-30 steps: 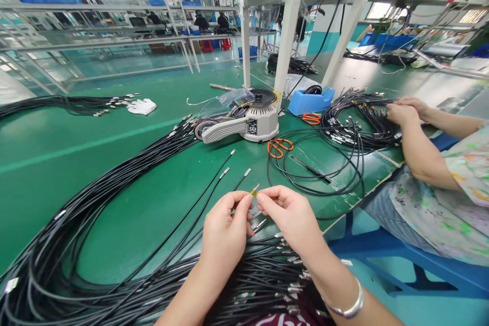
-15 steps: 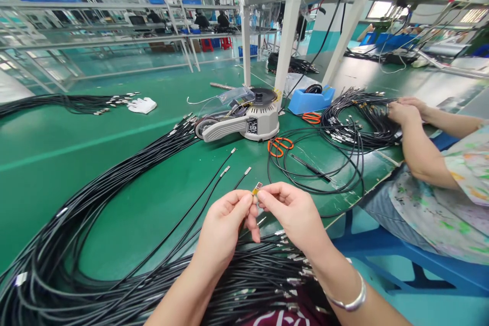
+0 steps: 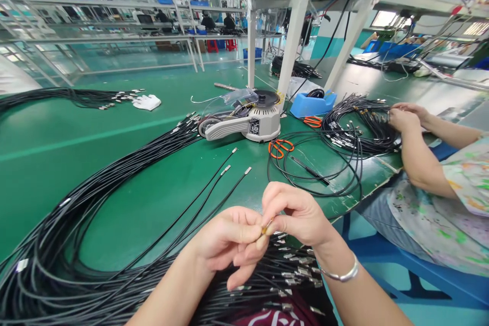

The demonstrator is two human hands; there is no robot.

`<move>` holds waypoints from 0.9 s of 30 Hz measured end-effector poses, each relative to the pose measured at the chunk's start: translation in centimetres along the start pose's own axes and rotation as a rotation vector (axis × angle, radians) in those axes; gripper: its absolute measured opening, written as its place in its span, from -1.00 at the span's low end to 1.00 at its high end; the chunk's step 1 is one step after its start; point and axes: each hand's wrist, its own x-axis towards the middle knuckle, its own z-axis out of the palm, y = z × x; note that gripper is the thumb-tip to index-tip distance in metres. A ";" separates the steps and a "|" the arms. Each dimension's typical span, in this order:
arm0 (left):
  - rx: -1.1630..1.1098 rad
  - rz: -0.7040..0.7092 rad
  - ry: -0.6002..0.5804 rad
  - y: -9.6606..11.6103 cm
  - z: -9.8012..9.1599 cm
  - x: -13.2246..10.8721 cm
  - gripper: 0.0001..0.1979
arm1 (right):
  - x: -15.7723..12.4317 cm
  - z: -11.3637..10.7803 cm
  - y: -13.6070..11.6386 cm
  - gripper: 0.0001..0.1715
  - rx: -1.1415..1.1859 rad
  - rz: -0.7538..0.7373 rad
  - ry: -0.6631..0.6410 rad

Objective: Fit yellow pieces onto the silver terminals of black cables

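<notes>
Fingertips of my left hand (image 3: 239, 239) and my right hand (image 3: 296, 214) meet in a pinch on a small connector with yellow tape (image 3: 264, 229), mostly covered by the fingers. A silver bracelet circles my right wrist. Under and around my hands lies a large bundle of black cables (image 3: 95, 178) with metal connector ends. Three single cable ends (image 3: 226, 169) stretch over the green table (image 3: 153, 234) just beyond my left hand.
A grey tape dispenser (image 3: 262, 122) stands ahead, with orange scissors (image 3: 280, 148) and a black pen (image 3: 310, 170) nearby. A blue tape holder (image 3: 312, 104) is behind. At the right, a person's hands (image 3: 407, 117) touch coiled cables (image 3: 344, 137). A white glove (image 3: 146, 102) lies at left.
Both hands have moved slightly down and right with the connector. My fingers now cover more of it, and my right hand has turned over it.
</notes>
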 end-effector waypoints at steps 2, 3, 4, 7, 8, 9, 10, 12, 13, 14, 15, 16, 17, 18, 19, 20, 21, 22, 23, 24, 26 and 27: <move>0.060 0.061 0.056 0.1 0.1 0.1 -0.68 | 0.0 -0.4 0.3 -0.81 0.000 0.024 0.022; 0.119 0.122 0.132 0.2 0.2 0.2 -0.70 | 0.0 -0.7 0.5 -0.81 0.012 0.046 0.038; 0.194 0.193 0.238 0.2 0.4 0.3 -0.72 | 0.0 -1.0 0.6 -0.78 0.032 0.080 0.059; 0.448 0.331 0.541 0.3 1.0 0.7 -0.75 | -0.3 -1.7 0.7 -0.69 0.080 0.227 0.123; 0.509 0.339 0.600 0.3 1.3 0.8 -0.76 | -0.3 -1.8 0.6 -0.70 0.065 0.271 0.144; 0.555 0.337 0.637 0.2 1.5 0.9 -0.78 | -0.4 -1.8 0.5 -0.74 0.035 0.302 0.160; 0.596 0.335 0.658 0.1 1.6 1.0 -0.79 | -0.5 -1.8 0.4 -0.78 -0.006 0.320 0.170; 0.704 0.370 0.691 -0.1 1.8 1.2 -0.78 | -0.6 -1.5 0.2 -0.80 -0.079 0.328 0.178; 0.776 0.408 0.706 -0.2 1.8 1.2 -0.78 | -0.6 -1.4 0.2 -0.80 -0.102 0.330 0.183; 0.850 0.450 0.720 -0.3 1.7 1.2 -0.78 | -0.8 -1.3 0.3 -0.80 -0.113 0.335 0.194; 0.910 0.483 0.734 -0.4 1.6 1.2 -0.78 | -0.9 -1.2 0.4 -0.81 -0.113 0.341 0.210; 0.950 0.495 0.746 -0.5 1.4 1.2 -0.77 | -1.0 -1.2 0.5 -0.80 -0.101 0.350 0.225; 0.972 0.485 0.756 -0.5 1.3 1.1 -0.75 | -1.2 -1.2 0.7 -0.80 -0.075 0.365 0.236; 0.987 0.465 0.765 -0.6 1.1 1.0 -0.73 | -1.4 -1.2 0.8 -0.78 -0.039 0.382 0.245; 1.005 0.448 0.776 -0.6 1.1 0.9 -0.71 | -1.6 -1.2 1.0 -0.76 0.000 0.403 0.254; 1.039 0.445 0.792 -0.7 1.0 0.8 -0.70 | -1.7 -1.2 1.1 -0.75 0.037 0.428 0.262; 1.093 0.457 0.807 -0.8 1.0 0.7 -0.70 | -1.9 -1.2 1.3 -0.73 0.069 0.458 0.267; 1.165 0.483 0.820 -1.0 1.0 0.7 -0.70 | -2.0 -1.2 1.4 -0.72 0.096 0.490 0.271; 1.244 0.520 0.831 -1.2 1.0 0.7 -0.69 | -2.2 -1.2 1.5 -0.70 0.116 0.520 0.272; 1.317 0.554 0.834 -1.4 1.1 0.8 -0.68 | -2.4 -1.1 1.6 -0.69 0.132 0.547 0.265; 1.407 0.599 0.818 -1.9 1.1 0.7 -0.66 | -2.7 -1.1 1.7 -0.67 0.153 0.583 0.241; 1.415 0.597 0.808 -2.1 1.0 0.6 -0.65 | -2.9 -1.1 1.7 -0.67 0.154 0.590 0.237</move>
